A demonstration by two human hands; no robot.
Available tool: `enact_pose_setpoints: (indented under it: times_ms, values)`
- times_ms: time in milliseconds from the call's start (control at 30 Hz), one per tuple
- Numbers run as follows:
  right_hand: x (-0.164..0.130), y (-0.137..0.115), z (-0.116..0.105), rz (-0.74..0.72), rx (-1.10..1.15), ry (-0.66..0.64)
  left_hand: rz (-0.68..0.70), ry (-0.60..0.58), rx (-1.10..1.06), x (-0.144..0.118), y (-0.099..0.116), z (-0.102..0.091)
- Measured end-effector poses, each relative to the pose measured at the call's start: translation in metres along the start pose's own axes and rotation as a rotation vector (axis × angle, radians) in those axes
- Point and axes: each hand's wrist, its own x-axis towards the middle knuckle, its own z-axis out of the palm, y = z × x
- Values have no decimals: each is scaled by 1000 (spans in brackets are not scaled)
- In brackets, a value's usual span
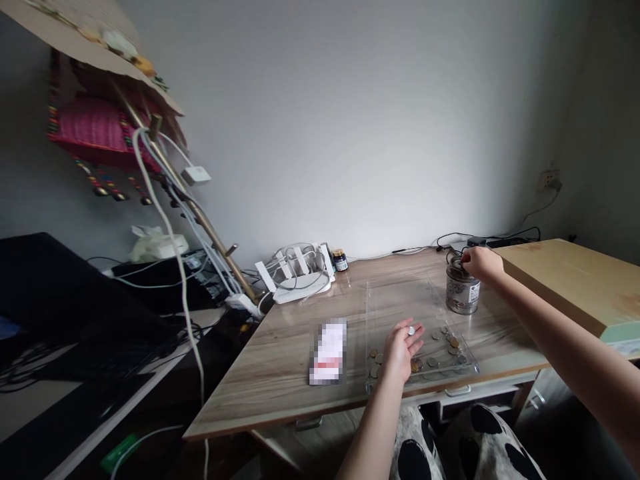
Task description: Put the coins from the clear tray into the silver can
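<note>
Left hand (403, 347) open, palm up, one coin (411, 330) on its fingertips, frame centre; right hand (479, 262) pinched over tin can (462, 290), upper right, contents unclear.

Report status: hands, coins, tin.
Left hand open, palm up, one coin on its fingers, over the clear tray of loose coins. Right hand fingers pinched at the top of the tin. Nothing between tray and tin.

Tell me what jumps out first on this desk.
The right hand sits on top of a metal tin at the desk's far right. Nearer, the left hand lies palm up with a coin at its fingertips, over a clear tray scattered with coins.
</note>
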Motion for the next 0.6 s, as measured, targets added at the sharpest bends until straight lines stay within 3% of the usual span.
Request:
enact_pose_setpoints:
  times_ms: [100, 167, 233, 300, 467, 600]
  values:
    - [-4, -2, -3, -2, -13, 20, 0, 1, -11, 0, 0, 0]
    - [-13, -8, -7, -54, -8, 116, -4, 12, -30, 0, 1, 0]
    - [-31, -19, -11, -168, 18, 231, -18, 28, -66, 0, 2, 1]
    - [-57, -36, -11, -322, 76, 256, -37, 31, -117, 1, 3, 1]
    - [-126, -81, 13, -726, 237, -84, -42, 7, -237, 4, 3, 2]
    - [-148, -100, 35, -769, 182, -233, -48, -33, -265, 2, 3, 2]
